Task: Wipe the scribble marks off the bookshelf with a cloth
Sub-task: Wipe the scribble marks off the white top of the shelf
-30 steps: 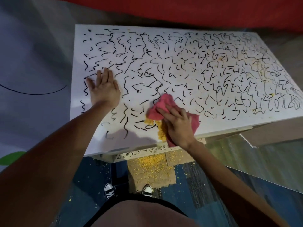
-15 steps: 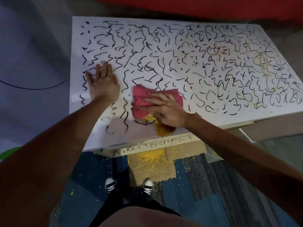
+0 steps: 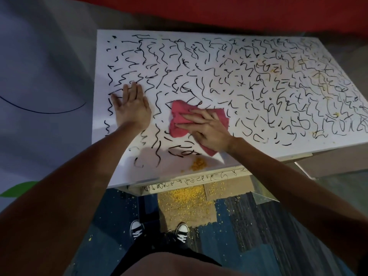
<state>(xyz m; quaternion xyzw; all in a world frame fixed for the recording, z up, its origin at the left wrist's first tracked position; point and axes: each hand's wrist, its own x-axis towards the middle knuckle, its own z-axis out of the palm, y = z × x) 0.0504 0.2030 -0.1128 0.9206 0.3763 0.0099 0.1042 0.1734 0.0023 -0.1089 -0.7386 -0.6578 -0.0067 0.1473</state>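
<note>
One pink cloth (image 3: 179,120) lies bunched on the white top of the bookshelf (image 3: 101,56), a little left of the frame's centre. The right hand (image 3: 207,130) presses down on it with fingers spread and nearly straight, pointing toward the left of the frame, so cloth shows past the fingertips and under the wrist. Black scribble marks (image 3: 256,66) cover almost the whole panel, from its upper left corner to the right edge of the frame, and lie all around the cloth. To the left of the cloth, apart from it, the left hand (image 3: 132,108) rests palm down on the marked surface, fingers straight and close together, holding nothing. Just below the cloth, near the panel's front edge, sits a small heap of yellow crumbs (image 3: 199,164). More yellow crumbs are scattered over the floor (image 3: 229,246) beneath that edge, on a brown patch among blue carpet. At bottom centre stand two black-and-white shoes (image 3: 137,230). A red band (image 3: 219,10) runs across the top of the frame.
</note>
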